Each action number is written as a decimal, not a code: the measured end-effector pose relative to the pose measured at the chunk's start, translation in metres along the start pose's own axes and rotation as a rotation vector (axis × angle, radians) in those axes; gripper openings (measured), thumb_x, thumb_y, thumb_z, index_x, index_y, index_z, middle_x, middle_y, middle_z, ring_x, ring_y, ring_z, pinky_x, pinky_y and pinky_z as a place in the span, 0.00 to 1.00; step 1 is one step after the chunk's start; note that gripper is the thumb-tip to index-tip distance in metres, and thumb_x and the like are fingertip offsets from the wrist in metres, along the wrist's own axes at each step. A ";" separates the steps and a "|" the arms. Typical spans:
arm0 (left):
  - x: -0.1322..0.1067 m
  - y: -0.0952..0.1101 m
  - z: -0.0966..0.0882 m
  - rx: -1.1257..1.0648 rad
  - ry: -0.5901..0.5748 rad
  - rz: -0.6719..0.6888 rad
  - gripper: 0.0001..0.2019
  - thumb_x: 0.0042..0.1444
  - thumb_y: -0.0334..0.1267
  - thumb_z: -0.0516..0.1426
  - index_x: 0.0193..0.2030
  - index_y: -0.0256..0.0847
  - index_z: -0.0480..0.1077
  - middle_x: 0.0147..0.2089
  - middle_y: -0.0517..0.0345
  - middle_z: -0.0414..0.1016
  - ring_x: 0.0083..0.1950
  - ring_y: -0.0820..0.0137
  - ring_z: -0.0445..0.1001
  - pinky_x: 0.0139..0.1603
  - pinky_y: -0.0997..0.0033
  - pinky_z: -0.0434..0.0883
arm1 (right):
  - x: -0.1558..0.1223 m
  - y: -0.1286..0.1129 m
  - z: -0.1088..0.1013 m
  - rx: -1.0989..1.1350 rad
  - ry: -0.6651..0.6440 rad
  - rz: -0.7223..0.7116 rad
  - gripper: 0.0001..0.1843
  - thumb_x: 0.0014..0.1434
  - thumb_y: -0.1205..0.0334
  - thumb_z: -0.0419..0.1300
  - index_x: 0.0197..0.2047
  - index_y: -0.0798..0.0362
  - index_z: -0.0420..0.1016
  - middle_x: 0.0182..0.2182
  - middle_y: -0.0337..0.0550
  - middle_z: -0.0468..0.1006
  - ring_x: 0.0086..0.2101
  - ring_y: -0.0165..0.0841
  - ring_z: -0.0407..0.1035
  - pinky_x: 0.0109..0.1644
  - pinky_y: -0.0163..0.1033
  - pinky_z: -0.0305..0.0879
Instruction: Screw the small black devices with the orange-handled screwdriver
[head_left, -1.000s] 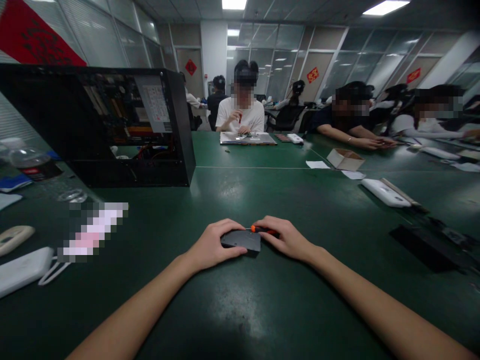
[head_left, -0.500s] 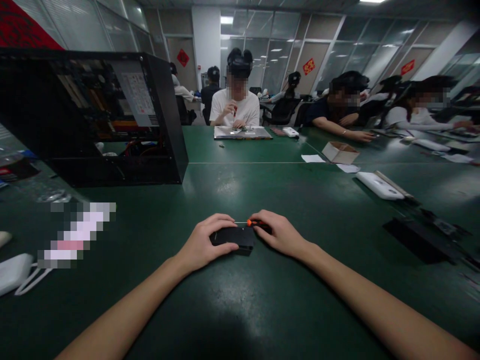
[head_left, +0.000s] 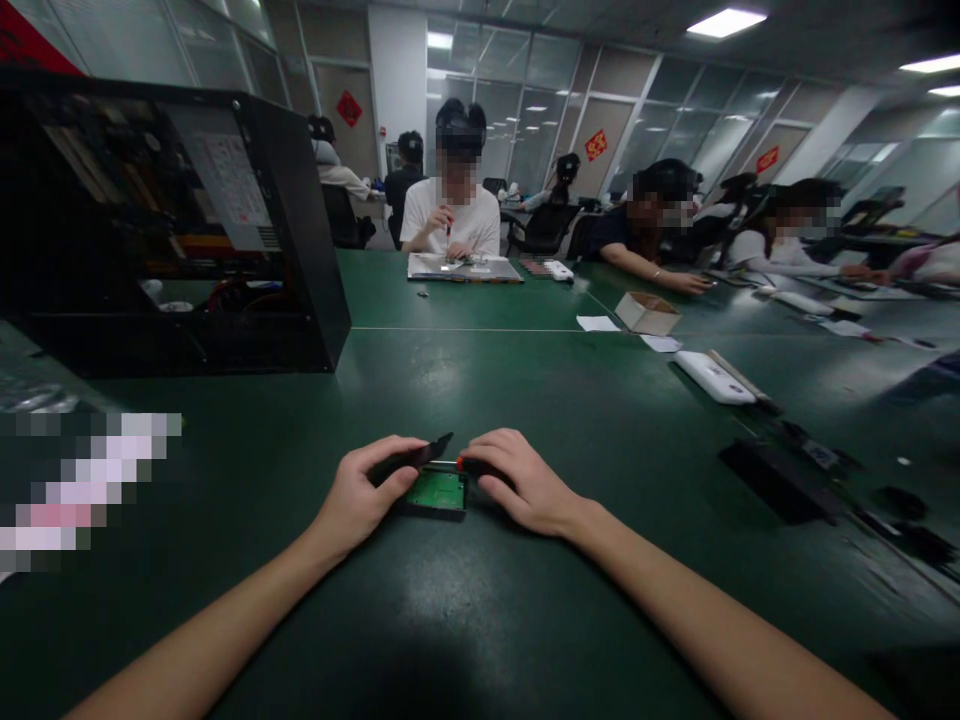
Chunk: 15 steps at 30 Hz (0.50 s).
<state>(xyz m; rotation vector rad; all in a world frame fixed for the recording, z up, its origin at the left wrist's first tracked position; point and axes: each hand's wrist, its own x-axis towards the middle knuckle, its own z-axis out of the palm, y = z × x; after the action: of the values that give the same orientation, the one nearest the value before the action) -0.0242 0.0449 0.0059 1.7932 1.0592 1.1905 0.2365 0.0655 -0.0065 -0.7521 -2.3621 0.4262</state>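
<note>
Got a green board [head_left: 436, 490] in a black case [head_left: 442, 514] flat on the table [head_left: 525, 610], pinching the tilted cover [head_left: 439, 447] between thumb and fingers of left hand [head_left: 358, 490], gripping a screwdriver [head_left: 460, 464] in curled right hand [head_left: 521, 482] fingers. Could gouge the board if levering too hard and slipping. Further off, spotting an open PC tower [head_left: 324, 260]

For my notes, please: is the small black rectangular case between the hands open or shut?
The case is open: the left hand holds the thin black cover tilted up, exposing the green circuit board.
</note>
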 end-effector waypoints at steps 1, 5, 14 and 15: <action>0.000 0.001 0.001 -0.007 0.027 -0.025 0.26 0.62 0.61 0.57 0.38 0.37 0.79 0.37 0.50 0.80 0.41 0.60 0.77 0.44 0.66 0.71 | 0.001 -0.003 0.002 0.007 0.004 -0.026 0.28 0.69 0.41 0.51 0.61 0.53 0.67 0.53 0.54 0.76 0.53 0.43 0.67 0.60 0.55 0.61; 0.001 -0.001 0.002 -0.119 0.153 -0.137 0.35 0.63 0.67 0.49 0.25 0.37 0.75 0.39 0.46 0.80 0.46 0.57 0.77 0.45 0.67 0.70 | 0.007 -0.020 0.015 -0.066 -0.038 -0.041 0.46 0.55 0.30 0.62 0.64 0.55 0.63 0.54 0.56 0.75 0.54 0.48 0.67 0.66 0.60 0.52; 0.007 0.005 -0.001 -0.563 0.383 -0.353 0.34 0.49 0.69 0.63 0.40 0.32 0.77 0.26 0.58 0.72 0.28 0.70 0.67 0.31 0.72 0.67 | 0.019 -0.025 0.004 0.070 0.140 0.032 0.22 0.63 0.52 0.64 0.56 0.51 0.68 0.47 0.49 0.77 0.47 0.41 0.69 0.53 0.50 0.64; 0.008 0.006 -0.001 -0.581 0.387 -0.359 0.34 0.49 0.68 0.64 0.41 0.32 0.77 0.26 0.58 0.72 0.28 0.71 0.66 0.31 0.72 0.67 | 0.020 -0.017 -0.003 0.048 0.200 0.052 0.21 0.63 0.53 0.63 0.56 0.51 0.69 0.47 0.50 0.77 0.46 0.42 0.69 0.52 0.50 0.65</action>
<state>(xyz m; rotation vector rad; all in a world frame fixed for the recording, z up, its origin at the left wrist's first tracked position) -0.0218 0.0500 0.0147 0.9092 1.0469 1.4568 0.2189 0.0642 0.0130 -0.7971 -2.1428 0.4085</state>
